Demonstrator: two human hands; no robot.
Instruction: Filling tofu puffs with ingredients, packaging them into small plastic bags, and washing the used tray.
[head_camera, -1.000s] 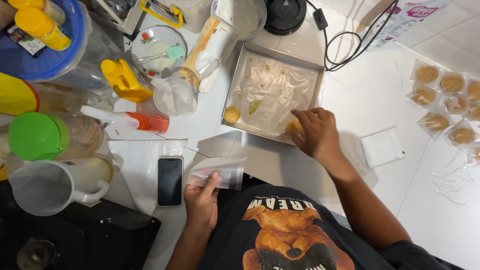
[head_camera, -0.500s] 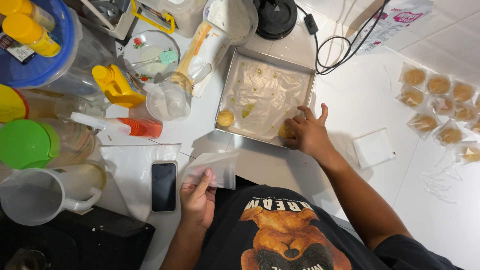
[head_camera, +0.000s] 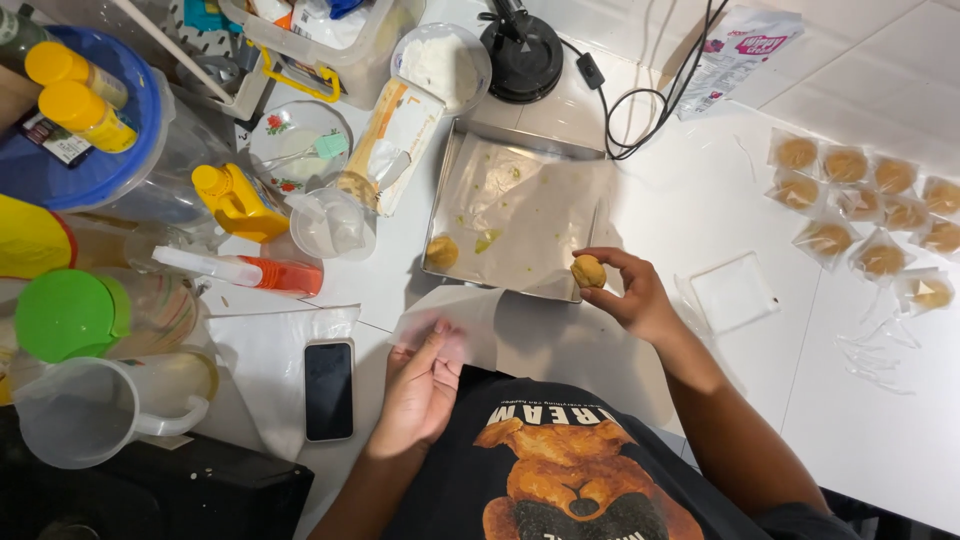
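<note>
Bare white tabletop (head_camera: 700, 200) lies open right of the metal tray (head_camera: 455, 215); leftward, bottles, a clear jug (head_camera: 90, 410) (and a phone (head_camera: 328, 390)) crowd passage.

White tiled floor (head_camera: 700, 180) serves as the work surface, with grout lines running diagonally. Lighting is even and bright, with soft shadows. A dark mat (head_camera: 150, 500) lies at the lower left. No walls or windows in view.
</note>
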